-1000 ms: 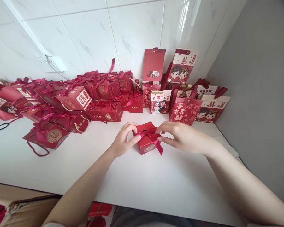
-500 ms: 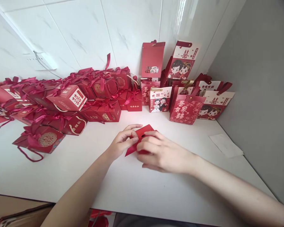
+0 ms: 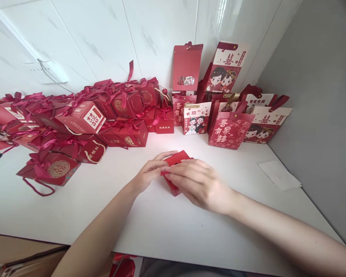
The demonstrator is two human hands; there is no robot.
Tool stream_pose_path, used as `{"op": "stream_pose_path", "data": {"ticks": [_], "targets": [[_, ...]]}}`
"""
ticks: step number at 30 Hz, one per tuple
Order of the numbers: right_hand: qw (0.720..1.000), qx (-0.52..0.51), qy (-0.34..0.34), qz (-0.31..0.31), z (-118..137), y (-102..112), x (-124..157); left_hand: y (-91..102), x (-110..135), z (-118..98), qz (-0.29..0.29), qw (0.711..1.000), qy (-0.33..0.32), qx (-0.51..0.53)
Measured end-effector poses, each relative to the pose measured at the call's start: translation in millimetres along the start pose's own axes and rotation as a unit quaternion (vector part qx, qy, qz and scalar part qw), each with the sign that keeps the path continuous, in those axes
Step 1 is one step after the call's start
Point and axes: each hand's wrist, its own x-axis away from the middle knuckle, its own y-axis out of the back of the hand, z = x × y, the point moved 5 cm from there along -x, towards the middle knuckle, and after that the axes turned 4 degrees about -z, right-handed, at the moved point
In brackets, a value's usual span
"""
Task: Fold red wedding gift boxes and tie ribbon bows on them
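Forearms (image 3: pixel 273 219) are slanting inward; left hand (image 3: pixel 148 173) is sitting half-curled, right hand (image 3: pixel 203 184) lying palm-down, fingers pointing leftward.

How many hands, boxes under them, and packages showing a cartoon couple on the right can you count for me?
Hands: 2, left hand and right hand
Red box under the hands: 1
Packages showing a cartoon couple on the right: 3, upper package, front package, far-right package
Total: 6
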Motion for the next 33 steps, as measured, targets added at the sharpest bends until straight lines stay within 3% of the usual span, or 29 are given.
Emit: {"op": "stream_pose_path", "data": {"ticks": [3,5,7,10,12,16,19,21,23,26,29,33], "targets": [[0.973,-0.141,-0.174,-0.059,-21.0,15.5,-2.3,-0.3,-0.8,1.4,0.003,1.000,0.011,-0.001],[0.919,-0.246,-0.301,-0.062,-35.7,18.5,0.6,2.2,-1.6,4.9,-0.023,0.999,0.035,0.009],[0.864,-0.328,-0.381,-0.026,-44.5,16.5,3.6,5.8,-2.0,9.0,-0.059,0.996,0.056,0.027],[0.810,-0.387,-0.438,0.042,-48.7,11.8,6.4,9.3,-2.1,12.7,-0.078,0.994,0.065,0.049],[0.786,-0.411,-0.458,0.060,-48.8,9.0,7.6,9.3,-1.9,11.4,-0.052,0.996,0.046,0.050],[0.732,-0.460,-0.501,0.040,-52.3,1.9,11.0,3.9,0.9,5.2,0.045,0.999,0.012,-0.012],[0.701,-0.482,-0.525,-0.009,-59.9,-1.4,14.0,0.1,2.2,4.2,0.048,0.997,0.042,-0.033],[0.702,-0.482,-0.522,-0.046,-61.1,-0.9,14.5,-1.4,1.6,3.6,0.014,0.998,0.054,-0.022],[0.723,-0.463,-0.510,-0.054,-54.7,-0.6,14.7,-0.7,0.4,4.1,-0.039,0.998,0.058,-0.005],[0.796,-0.385,-0.466,0.012,-31.7,-3.6,14.2,3.4,0.2,8.1,-0.125,0.989,0.071,0.021],[0.867,-0.313,-0.381,0.073,-8.1,-8.8,12.3,4.7,1.3,11.3,-0.163,0.983,0.071,0.039],[0.891,-0.299,-0.326,0.102,-0.9,-16.1,11.3,3.2,2.4,13.5,-0.176,0.982,0.066,0.025]]}}
